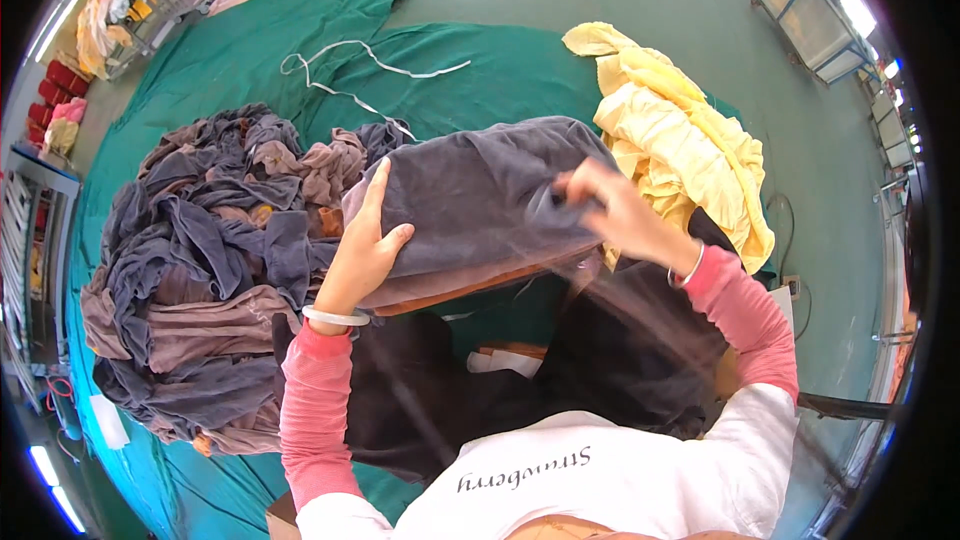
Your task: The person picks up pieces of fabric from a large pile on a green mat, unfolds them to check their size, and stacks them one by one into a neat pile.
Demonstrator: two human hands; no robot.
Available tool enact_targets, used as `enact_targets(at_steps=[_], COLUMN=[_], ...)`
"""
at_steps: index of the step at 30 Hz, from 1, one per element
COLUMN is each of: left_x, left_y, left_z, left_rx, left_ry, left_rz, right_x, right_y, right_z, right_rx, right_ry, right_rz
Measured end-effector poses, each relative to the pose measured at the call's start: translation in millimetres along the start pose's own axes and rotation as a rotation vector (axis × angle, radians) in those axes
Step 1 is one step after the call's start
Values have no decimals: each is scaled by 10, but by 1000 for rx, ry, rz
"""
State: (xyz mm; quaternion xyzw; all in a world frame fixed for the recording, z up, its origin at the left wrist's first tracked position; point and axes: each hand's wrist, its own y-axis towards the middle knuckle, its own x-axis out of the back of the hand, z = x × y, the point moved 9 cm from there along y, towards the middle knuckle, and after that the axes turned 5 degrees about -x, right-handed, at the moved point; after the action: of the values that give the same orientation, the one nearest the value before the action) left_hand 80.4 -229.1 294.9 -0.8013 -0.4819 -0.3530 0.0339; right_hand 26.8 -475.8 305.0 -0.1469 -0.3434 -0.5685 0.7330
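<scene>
A stack of folded cloths (pixel 480 200) lies across in front of me, above my legs. Its top layer is dark grey, with mauve-brown and orange-brown layers showing along the near side. At the stack's left end rests my left hand (pixel 362 252), open, fingers stretched along the edge and thumb apart on the grey fabric. Over the right part of the top layer is my right hand (pixel 628 215), its fingers bent and blurred by motion. Whether they grip any fabric cannot be made out. A large heap of crumpled grey and mauve-brown cloths (pixel 200 260) sits to the left.
Yellow fabric (pixel 665 130) is bunched at the right, beyond the stack. A white cord (pixel 345 90) curls over the green sheet (pixel 240 50) on the floor. Carts (pixel 810 15) stand at the far right, and racks with coloured cloth (pixel 150 0) at the far left.
</scene>
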Motion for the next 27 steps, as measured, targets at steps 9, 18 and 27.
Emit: enact_targets(at_steps=[9, 18, 27], left_x=[-23, 535, 739], left_y=[-21, 203, -278], left_z=[12, -512, -91], left_rx=[44, -100, 201], left_ry=[-27, -63, 440], left_rz=[-26, -281, -85], right_x=[190, 634, 400], right_y=[-461, -45, -86], right_z=[-1267, -342, -382], right_rx=[-961, -332, -468], right_ry=[973, 466, -406], right_rz=[-152, -391, -65])
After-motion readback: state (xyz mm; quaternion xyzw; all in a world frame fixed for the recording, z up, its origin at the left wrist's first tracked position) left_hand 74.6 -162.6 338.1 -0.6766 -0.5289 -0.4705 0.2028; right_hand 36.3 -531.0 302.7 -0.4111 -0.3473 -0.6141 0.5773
